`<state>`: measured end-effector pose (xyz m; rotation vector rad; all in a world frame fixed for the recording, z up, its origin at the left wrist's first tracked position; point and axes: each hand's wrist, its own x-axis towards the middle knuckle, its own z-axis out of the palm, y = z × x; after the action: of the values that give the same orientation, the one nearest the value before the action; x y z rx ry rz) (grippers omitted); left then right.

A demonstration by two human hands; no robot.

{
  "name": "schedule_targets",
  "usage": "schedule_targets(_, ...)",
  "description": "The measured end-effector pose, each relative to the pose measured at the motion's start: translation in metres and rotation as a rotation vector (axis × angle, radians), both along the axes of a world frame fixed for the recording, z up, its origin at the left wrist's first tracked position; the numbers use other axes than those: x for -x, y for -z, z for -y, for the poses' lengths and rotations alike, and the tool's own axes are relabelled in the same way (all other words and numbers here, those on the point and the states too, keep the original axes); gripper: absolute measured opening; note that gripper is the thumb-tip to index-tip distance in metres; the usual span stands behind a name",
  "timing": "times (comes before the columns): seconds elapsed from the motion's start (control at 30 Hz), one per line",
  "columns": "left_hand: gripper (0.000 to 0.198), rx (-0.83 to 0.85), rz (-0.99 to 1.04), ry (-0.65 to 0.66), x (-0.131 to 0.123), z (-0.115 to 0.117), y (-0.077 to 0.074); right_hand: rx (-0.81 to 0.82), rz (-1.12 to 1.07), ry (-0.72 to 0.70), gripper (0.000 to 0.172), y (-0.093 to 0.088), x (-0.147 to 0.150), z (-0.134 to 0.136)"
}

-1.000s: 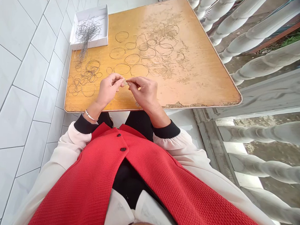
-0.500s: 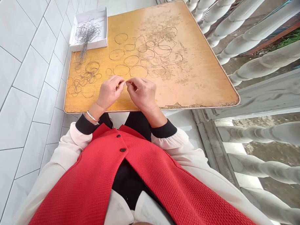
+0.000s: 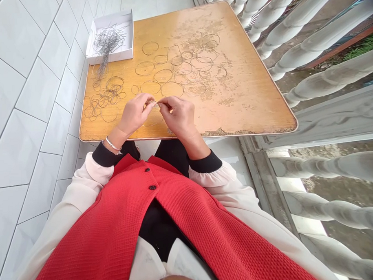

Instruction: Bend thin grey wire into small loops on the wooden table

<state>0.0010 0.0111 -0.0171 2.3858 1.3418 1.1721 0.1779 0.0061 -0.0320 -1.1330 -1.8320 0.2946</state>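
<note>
Over the near part of the wooden table (image 3: pixel 242 105), my left hand (image 3: pixel 134 113) and my right hand (image 3: pixel 178 115) pinch a thin wire (image 3: pixel 156 105) between them, fingertips almost touching. A faint loop of it seems to hang below the fingers. Beyond my hands, several thin wire rings (image 3: pixel 172 89) lie spread on the tabletop, some overlapping. A tangle of smaller wire loops (image 3: pixel 110 92) rests to the left of my left hand.
A white open box (image 3: pixel 125 54) at the table's far left corner holds a bundle of loose wires (image 3: pixel 108 41) that spills over its near edge. A tiled wall (image 3: pixel 31 110) runs along the left. White balusters (image 3: pixel 326 79) stand on the right.
My fingertips have drawn slightly apart, with my right hand shifting a little right and down. A faint loop now shows below them.
</note>
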Motion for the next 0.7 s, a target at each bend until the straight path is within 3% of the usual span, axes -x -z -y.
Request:
schedule_targets(0.3, 0.032, -0.087, -0.138, 0.026, 0.004, 0.000, -0.002, -0.023, 0.072, 0.055, 0.018, 0.001, 0.000, 0.002)
schedule_targets(0.53, 0.036, -0.088, -0.041, 0.014, -0.001, 0.000, 0.002, -0.043, 0.065, 0.130, 0.016, 0.010, 0.007, 0.000)
schedule_targets(0.7, 0.039, -0.048, 0.009, 0.020, -0.001, -0.001, 0.003, -0.034, 0.061, 0.103, 0.018, 0.006, 0.007, 0.000)
